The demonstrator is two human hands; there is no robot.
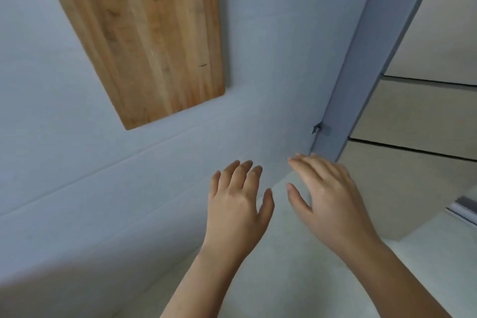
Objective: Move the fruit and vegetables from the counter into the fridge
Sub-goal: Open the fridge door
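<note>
No fruit, vegetable or fridge shows in the head view. My left hand (237,201) is held out palm down at lower centre, fingers slightly apart and empty. Beside it, my right hand (327,193) is also spread palm down and holds nothing; its fingertips reach toward the foot of a grey-blue upright panel (366,59). Both bare forearms run down to the bottom edge of the frame.
A wooden countertop (144,33) fills the upper left above a pale grey-white cabinet side (77,162). Beige drawer fronts (413,116) stand at the right. Light floor (271,279) lies under the hands. A metal strip (464,208) shows at the right edge.
</note>
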